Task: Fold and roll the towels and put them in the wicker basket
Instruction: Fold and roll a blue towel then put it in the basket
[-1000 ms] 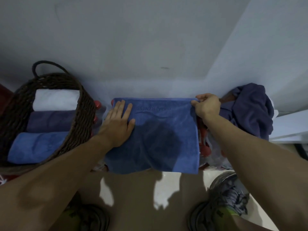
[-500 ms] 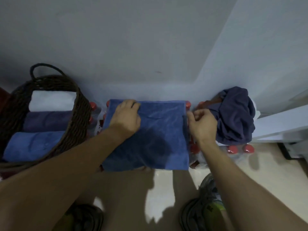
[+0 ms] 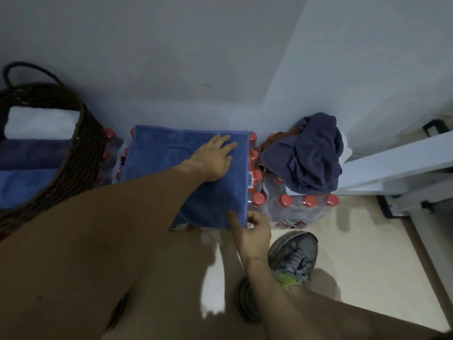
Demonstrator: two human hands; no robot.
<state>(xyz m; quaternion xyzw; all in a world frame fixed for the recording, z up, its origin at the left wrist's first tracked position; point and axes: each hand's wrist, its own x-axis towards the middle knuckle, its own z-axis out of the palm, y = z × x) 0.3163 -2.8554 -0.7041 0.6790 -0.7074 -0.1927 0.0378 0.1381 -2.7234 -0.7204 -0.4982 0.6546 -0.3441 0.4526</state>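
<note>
A folded blue towel [image 3: 159, 155] lies flat on top of packs of red-capped bottles. My left hand [image 3: 215, 155] presses flat on its far right part, fingers straight. My right hand [image 3: 252, 231] pinches the towel's near right corner, thumb on top. The dark wicker basket [image 3: 71, 153] at the left holds three rolled towels: a white one [image 3: 41, 122], a dark blue one [image 3: 31, 154] and a light blue one [image 3: 22, 187]. A crumpled dark blue towel [image 3: 308, 155] sits on the bottles at the right.
Shrink-wrapped packs of red-capped bottles [image 3: 301, 207] stand against the wall under the towels. A white door or frame [image 3: 392, 168] juts in at the right. My grey shoe [image 3: 294, 256] is on the pale floor below the bottles.
My left hand slid across the towel to its right side and flattened. My right hand dropped from the far right edge to the near right corner. The view shifted left.
</note>
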